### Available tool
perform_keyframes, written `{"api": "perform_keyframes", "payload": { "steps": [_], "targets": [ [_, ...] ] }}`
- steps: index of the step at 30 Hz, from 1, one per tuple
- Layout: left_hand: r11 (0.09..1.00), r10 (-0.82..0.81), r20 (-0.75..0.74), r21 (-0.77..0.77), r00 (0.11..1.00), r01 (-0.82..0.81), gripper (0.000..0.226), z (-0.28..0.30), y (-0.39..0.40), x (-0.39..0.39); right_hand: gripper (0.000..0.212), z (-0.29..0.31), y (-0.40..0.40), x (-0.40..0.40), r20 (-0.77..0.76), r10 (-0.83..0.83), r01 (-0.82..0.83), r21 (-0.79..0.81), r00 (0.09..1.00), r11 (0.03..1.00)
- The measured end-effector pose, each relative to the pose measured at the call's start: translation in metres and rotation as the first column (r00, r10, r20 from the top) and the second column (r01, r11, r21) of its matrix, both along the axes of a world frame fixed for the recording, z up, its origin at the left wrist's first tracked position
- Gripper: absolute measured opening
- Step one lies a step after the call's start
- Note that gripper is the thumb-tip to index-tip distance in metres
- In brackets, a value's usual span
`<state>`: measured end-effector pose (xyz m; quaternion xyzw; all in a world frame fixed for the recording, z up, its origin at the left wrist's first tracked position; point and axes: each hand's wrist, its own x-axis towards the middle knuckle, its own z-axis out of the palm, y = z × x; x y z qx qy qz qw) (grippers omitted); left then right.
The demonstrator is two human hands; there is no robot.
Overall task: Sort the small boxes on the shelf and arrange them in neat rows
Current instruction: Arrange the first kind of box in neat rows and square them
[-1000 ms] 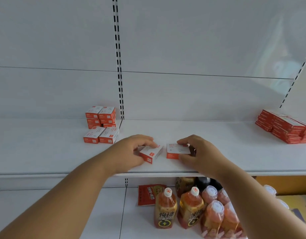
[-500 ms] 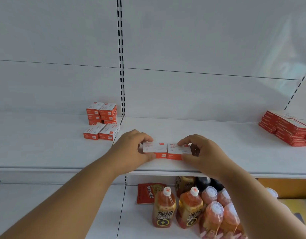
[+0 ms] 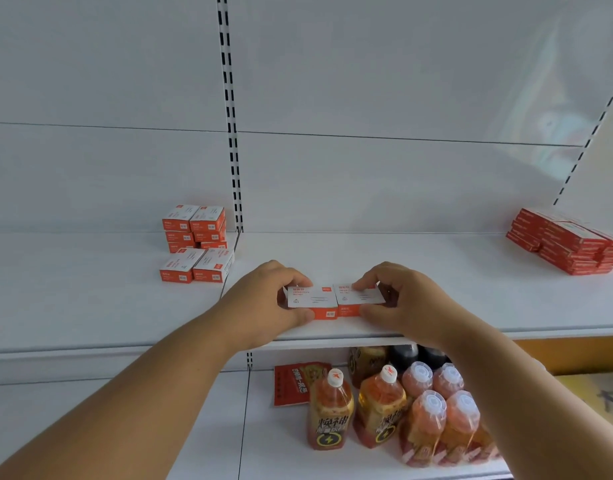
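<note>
My left hand [image 3: 263, 299] grips one box [image 3: 310, 301] and my right hand [image 3: 402, 299] the other box [image 3: 358, 297], long sides across me, ends touching between my hands near the shelf [image 3: 471, 306] front edge.

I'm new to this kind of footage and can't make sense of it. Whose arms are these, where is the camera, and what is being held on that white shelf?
There is no machine here: a person wears a camera on the head, looking forward and down, so the arms reaching in are their own. The left hand grips one small orange-and-white box, the right hand grips another, and the two boxes sit side by side near the front of the white shelf. More of the same boxes are stacked at the left. A pile of flat red boxes lies at the right. Bottled drinks stand on the lower shelf.
</note>
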<state>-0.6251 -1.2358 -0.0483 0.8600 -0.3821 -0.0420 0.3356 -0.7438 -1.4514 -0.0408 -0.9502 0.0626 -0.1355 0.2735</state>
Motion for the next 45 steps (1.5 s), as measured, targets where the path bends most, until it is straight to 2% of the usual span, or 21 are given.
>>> {"api": "perform_keyframes", "payload": {
  "steps": [5,12,17,20,24,26,28,30,31,33,36,39,43,45],
  "targets": [
    [1.000,0.015,0.005,0.012,1.000,-0.015,0.045,0.000,0.000,-0.001,0.020,0.002,0.001,-0.002,0.008,-0.007,0.007,0.017,1.000,1.000],
    [0.997,0.058,-0.024,0.043,0.998,-0.057,0.047,0.002,-0.003,-0.002,0.020,0.000,-0.006,0.004,0.006,0.068,-0.068,-0.011,0.998,0.998],
    [0.996,0.090,-0.057,-0.016,0.994,-0.091,0.057,0.007,0.000,-0.007,0.028,0.000,-0.002,0.008,0.133,0.018,-0.018,-0.003,0.991,1.000],
    [0.983,0.120,-0.022,-0.135,0.992,-0.122,0.043,0.010,0.010,-0.007,0.029,0.007,0.010,0.016,0.189,-0.001,0.011,-0.052,0.982,0.999],
    [0.974,0.173,0.101,-0.166,0.980,-0.155,0.029,0.018,0.037,0.009,0.027,0.020,0.047,0.041,0.232,0.058,-0.025,-0.143,0.971,0.989],
    [0.968,0.214,0.132,-0.162,0.968,-0.192,0.027,0.021,0.059,0.025,0.026,0.023,0.071,0.057,0.208,0.101,-0.062,-0.187,0.973,0.980],
    [0.951,0.311,0.226,-0.076,0.923,-0.301,0.027,0.020,0.080,0.046,0.027,0.027,0.096,0.078,0.127,0.134,-0.105,-0.214,0.983,0.971],
    [0.887,0.418,0.345,0.048,0.840,-0.460,0.034,0.018,0.095,0.066,0.033,0.031,0.118,0.101,0.021,0.138,-0.127,-0.261,0.990,0.957],
    [0.850,0.455,0.354,0.102,0.817,-0.517,0.040,0.017,0.100,0.073,0.037,0.033,0.127,0.113,-0.028,0.128,-0.131,-0.286,0.991,0.949],
    [0.812,0.482,0.329,0.179,0.812,-0.555,0.053,0.015,0.103,0.082,0.049,0.034,0.143,0.134,-0.125,0.093,-0.127,-0.296,0.988,0.947],
    [0.817,0.452,0.331,0.219,0.828,-0.533,0.059,0.011,0.105,0.090,0.058,0.037,0.161,0.154,-0.257,0.050,-0.138,-0.336,0.965,0.932],
    [0.874,0.423,0.254,0.137,0.870,-0.465,0.056,0.009,0.113,0.093,0.056,0.041,0.165,0.160,-0.253,0.009,-0.095,-0.330,0.967,0.939],
    [0.931,0.364,0.128,-0.064,0.923,-0.358,0.046,0.009,0.120,0.089,0.085,0.040,0.162,0.155,-0.220,-0.031,-0.024,-0.243,0.975,0.970],
    [0.929,0.351,0.084,-0.158,0.932,-0.336,0.043,0.010,0.121,0.088,0.081,0.039,0.159,0.148,-0.159,-0.040,0.009,-0.194,0.987,0.981]
  ]
}}
